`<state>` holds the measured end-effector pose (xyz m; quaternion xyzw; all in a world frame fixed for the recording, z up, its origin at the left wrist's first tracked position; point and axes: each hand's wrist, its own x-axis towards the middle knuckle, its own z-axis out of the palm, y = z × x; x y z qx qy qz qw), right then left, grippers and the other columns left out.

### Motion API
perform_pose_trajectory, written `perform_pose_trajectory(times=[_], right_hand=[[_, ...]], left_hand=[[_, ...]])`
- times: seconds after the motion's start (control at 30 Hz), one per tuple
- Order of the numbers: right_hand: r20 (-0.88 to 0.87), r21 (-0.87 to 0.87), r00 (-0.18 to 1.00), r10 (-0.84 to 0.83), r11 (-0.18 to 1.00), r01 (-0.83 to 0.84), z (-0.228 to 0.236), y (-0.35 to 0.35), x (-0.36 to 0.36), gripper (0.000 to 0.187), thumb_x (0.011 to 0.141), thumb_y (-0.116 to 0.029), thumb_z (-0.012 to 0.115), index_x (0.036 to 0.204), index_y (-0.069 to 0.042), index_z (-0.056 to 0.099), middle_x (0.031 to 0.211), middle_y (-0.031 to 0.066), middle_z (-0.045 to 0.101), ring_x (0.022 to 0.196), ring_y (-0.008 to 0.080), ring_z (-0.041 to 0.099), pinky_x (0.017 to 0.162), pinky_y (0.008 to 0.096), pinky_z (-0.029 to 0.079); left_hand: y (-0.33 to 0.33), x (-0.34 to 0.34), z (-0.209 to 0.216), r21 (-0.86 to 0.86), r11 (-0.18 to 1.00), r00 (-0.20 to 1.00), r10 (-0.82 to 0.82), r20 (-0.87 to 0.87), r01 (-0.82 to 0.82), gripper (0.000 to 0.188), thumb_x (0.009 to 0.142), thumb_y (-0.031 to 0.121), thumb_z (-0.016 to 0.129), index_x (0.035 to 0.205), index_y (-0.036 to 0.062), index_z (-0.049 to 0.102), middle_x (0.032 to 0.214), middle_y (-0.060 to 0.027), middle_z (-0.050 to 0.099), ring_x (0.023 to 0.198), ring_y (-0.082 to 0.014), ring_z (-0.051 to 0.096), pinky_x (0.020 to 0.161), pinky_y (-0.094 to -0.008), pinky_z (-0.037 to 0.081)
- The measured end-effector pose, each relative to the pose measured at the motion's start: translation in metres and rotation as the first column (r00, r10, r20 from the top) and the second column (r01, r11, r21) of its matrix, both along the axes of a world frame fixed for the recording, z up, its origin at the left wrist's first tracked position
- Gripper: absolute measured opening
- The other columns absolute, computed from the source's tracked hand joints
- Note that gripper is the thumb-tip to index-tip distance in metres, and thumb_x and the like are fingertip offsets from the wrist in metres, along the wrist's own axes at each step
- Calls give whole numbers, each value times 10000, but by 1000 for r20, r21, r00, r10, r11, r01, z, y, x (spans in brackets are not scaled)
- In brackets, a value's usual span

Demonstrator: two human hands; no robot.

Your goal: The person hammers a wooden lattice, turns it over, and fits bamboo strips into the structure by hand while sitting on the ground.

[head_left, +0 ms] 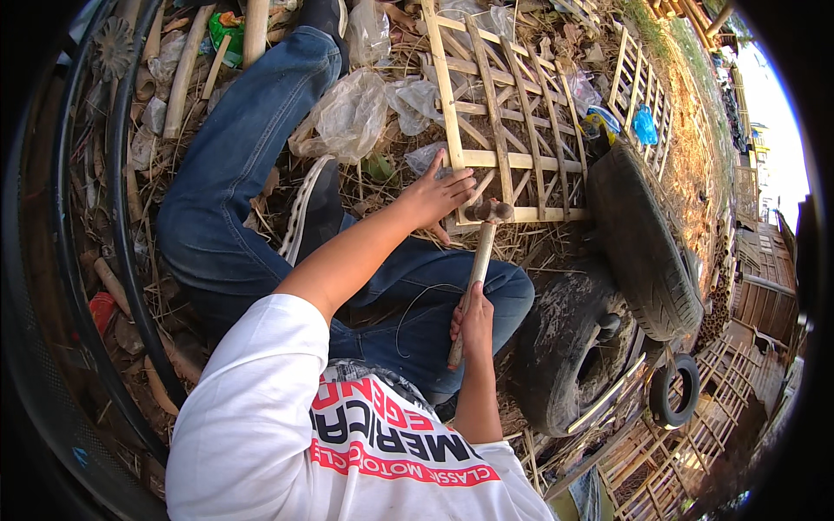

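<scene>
My right hand is wrapped round the wooden handle of a hammer. The hammer's metal head is over the near left corner of a bamboo lattice. Crossed and slanting light-coloured strips make up the lattice, which lies on the littered ground. At that same corner my left hand grips the strips, its fingers bent over them and its thumb lower down. Part of the joint is hidden by the fingers and hammer head.
Old tyres stand and lie to my right. Clear plastic bags and dry straw cover the ground ahead. Black curved tubing runs along the left. More lattice panels lie farther off. My bent legs surround the working spot.
</scene>
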<state>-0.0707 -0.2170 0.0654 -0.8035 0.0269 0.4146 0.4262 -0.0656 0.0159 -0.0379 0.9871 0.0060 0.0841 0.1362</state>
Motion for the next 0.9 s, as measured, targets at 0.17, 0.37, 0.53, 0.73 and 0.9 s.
perform_pose_trajectory(times=[0.17, 0.37, 0.53, 0.73, 0.9], right_hand=[[11, -13, 1000, 2, 1000, -2, 1, 0, 2, 569, 984, -579, 345, 756, -67, 440, 512, -1, 388, 365, 111, 391, 331, 261, 342], [42, 34, 999, -11, 999, 9, 21, 6, 0, 566, 999, -540, 343, 725, -57, 451, 520, 10, 406, 378, 107, 414, 334, 253, 358], [106, 206, 988, -113, 974, 90, 56, 5, -5, 559, 999, -543, 343, 754, -51, 446, 515, 13, 388, 377, 103, 401, 332, 248, 341], [63, 83, 998, -11, 997, 6, 7, -1, -5, 532, 998, -517, 382, 715, -70, 436, 514, 11, 407, 371, 99, 411, 326, 250, 357], [-1, 20, 1000, 13, 1000, -13, -5, -3, 1, 546, 986, -562, 368, 721, -88, 428, 510, 1, 397, 366, 104, 405, 332, 249, 357]], left_hand=[[-1, 3, -1, 10, 1000, 1000, 3, 18, -3, 1076, 533, 688, 732, 1370, 87, 423, 1445, -31, 367, 1439, -197, 200, 1115, -701, 55], [0, 3, -1, 64, 998, 1000, -7, -29, 9, 1108, 557, 745, 673, 1399, 81, 394, 1463, -29, 348, 1438, -204, 198, 1098, -722, 52], [1, 0, -5, 50, 999, 997, -9, 75, 5, 1106, 534, 758, 658, 1383, 84, 442, 1439, -42, 383, 1431, -217, 208, 1100, -721, 46], [-1, 2, -2, 39, 999, 999, -10, 36, 8, 1082, 541, 740, 674, 1373, 89, 444, 1443, -33, 378, 1437, -205, 196, 1103, -720, 41], [1, 3, -3, 57, 998, 1000, 4, 18, -5, 1069, 547, 737, 671, 1368, 90, 447, 1449, -28, 369, 1442, -196, 190, 1107, -713, 44]])
